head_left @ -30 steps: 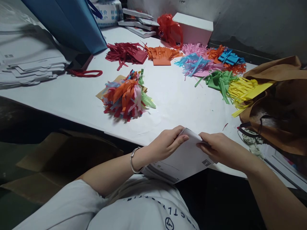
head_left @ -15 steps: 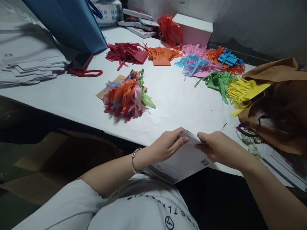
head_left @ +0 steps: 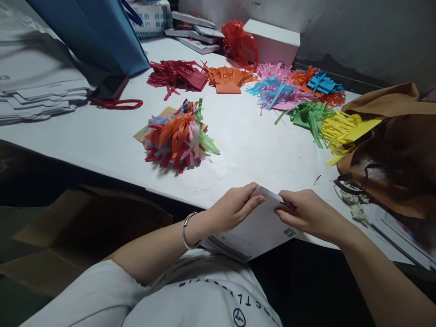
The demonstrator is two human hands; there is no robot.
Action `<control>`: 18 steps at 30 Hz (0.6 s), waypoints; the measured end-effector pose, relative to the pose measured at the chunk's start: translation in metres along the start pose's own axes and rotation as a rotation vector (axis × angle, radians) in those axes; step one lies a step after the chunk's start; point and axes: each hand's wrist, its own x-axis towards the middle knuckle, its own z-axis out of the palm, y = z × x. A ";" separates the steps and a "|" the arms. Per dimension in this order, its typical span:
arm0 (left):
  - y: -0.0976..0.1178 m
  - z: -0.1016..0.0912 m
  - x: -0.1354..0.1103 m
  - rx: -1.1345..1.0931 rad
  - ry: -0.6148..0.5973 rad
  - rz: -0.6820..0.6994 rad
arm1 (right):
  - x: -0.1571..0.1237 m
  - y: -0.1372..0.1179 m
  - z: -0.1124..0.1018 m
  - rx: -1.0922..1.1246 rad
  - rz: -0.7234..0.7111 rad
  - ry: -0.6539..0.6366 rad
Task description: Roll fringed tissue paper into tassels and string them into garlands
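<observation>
A flat white carton blank (head_left: pixel 259 229) with small print lies tilted over the near edge of the white table (head_left: pixel 259 150), against my lap. My left hand (head_left: pixel 233 209) pinches its upper left edge, fingers closed on it. My right hand (head_left: pixel 304 213) grips the upper right part, fingers curled onto the card. A silver bangle (head_left: pixel 185 231) circles my left wrist. A mixed-colour heap of fringed paper strips (head_left: pixel 179 136) sits on a brown card further out on the table.
Sorted fringed paper lies at the back: dark red (head_left: pixel 177 75), orange (head_left: pixel 228 77), pink and light blue (head_left: pixel 277 88), green (head_left: pixel 308 116), yellow (head_left: pixel 342 129). A brown paper bag (head_left: pixel 398 150) is at right, a blue bag (head_left: pixel 98 32) and stacked white blanks (head_left: pixel 37 97) at left, a white box (head_left: pixel 272 43) behind.
Both hands have stayed on the white blank, shifting it slightly. The view has drifted a little.
</observation>
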 end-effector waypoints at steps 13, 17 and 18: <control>-0.002 0.002 0.004 0.007 0.004 -0.036 | 0.003 0.008 -0.003 -0.034 -0.005 -0.083; 0.000 0.000 0.005 0.022 -0.031 -0.041 | 0.003 0.009 -0.005 -0.026 -0.016 -0.113; -0.001 0.000 0.005 0.025 -0.038 -0.044 | 0.002 0.009 -0.006 -0.018 -0.019 -0.121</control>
